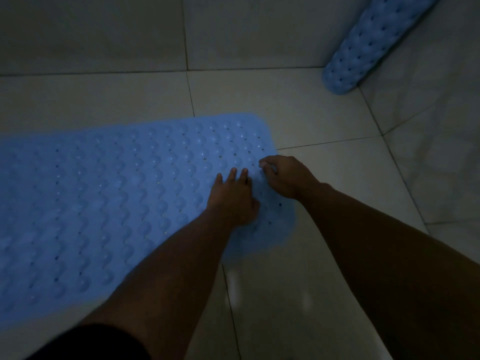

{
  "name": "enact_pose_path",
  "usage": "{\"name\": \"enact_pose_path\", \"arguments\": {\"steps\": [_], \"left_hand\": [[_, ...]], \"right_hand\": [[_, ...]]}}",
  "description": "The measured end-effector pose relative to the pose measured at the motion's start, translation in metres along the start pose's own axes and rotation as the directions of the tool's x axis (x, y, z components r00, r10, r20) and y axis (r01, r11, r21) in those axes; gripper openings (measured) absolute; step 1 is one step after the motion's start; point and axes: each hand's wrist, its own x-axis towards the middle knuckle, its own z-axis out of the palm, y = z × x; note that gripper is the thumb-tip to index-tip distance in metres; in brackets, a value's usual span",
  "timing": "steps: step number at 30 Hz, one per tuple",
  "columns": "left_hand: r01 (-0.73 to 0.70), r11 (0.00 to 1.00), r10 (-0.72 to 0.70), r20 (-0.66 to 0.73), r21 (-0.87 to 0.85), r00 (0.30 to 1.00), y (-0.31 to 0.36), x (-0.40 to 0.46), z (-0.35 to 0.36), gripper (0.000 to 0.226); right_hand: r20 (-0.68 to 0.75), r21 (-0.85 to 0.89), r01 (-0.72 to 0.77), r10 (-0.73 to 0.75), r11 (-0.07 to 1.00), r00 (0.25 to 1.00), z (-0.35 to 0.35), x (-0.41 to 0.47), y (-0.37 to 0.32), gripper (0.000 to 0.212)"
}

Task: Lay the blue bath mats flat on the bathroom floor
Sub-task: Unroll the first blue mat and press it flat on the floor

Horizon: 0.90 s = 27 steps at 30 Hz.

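A blue bath mat (pixel 109 193) with raised bumps and small holes lies spread on the tiled floor, running from the left edge to the middle of the view. My left hand (pixel 233 196) rests palm down on the mat near its right end, fingers stretched out. My right hand (pixel 285 175) sits at the mat's right edge with fingers curled; whether it pinches the edge is unclear. A second blue mat (pixel 363 48) stands curled up in the far right corner against the wall.
Pale floor tiles (pixel 324 120) surround the mat. A tiled wall (pixel 104 32) rises at the back and another on the right (pixel 441 152). The room is dim. A dark piece of clothing (pixel 91 344) shows at the bottom left.
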Motion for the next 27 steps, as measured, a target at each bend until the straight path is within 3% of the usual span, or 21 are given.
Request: {"name": "enact_pose_path", "arguments": {"steps": [2, 5, 7, 11, 16, 20, 24, 27], "left_hand": [[0.016, 1.0, -0.016, 0.024, -0.017, 1.0, -0.004, 0.009, -0.036, 0.061], [0.007, 1.0, -0.003, -0.184, 0.022, 0.983, -0.017, 0.006, -0.052, 0.045], [0.025, 0.999, -0.033, -0.251, -0.033, 0.967, -0.024, -0.008, -0.04, 0.048], [0.0, 0.995, -0.033, -0.317, -0.104, 0.948, -0.032, -0.023, -0.006, 0.049], [0.011, 0.993, -0.059, -0.423, -0.115, 0.904, -0.045, -0.022, 0.015, 0.054], [0.008, 0.995, -0.055, -0.489, -0.097, 0.87, -0.049, -0.022, 0.02, 0.054], [0.034, 0.995, -0.075, -0.511, -0.089, 0.857, -0.057, -0.027, 0.019, 0.05], [0.038, 0.992, -0.095, -0.519, -0.119, 0.849, -0.06, -0.039, 0.008, 0.049]], "right_hand": [[0.103, -0.038, 0.008, -0.004, 0.999, 0.995, 0.0, -0.006, -0.005, 0.042], [0.147, -0.119, 0.044, -0.026, 0.992, 0.989, 0.026, -0.016, -0.011, 0.065], [0.191, -0.179, 0.017, 0.018, 0.984, 0.981, 0.053, -0.024, -0.012, 0.079], [0.025, -0.208, 0.011, -0.005, 0.978, 1.0, 0.092, -0.044, -0.015, 0.094], [-0.128, -0.247, 0.028, -0.061, 0.969, 0.99, 0.113, -0.047, -0.005, 0.094], [-0.161, -0.227, 0.023, -0.061, 0.974, 0.985, 0.114, -0.047, -0.002, 0.088], [-0.085, -0.166, 0.008, -0.022, 0.986, 0.996, 0.111, -0.045, -0.008, 0.085], [0.062, 0.01, -0.074, 0.074, 0.997, 0.995, 0.079, -0.035, -0.015, 0.077]]}}
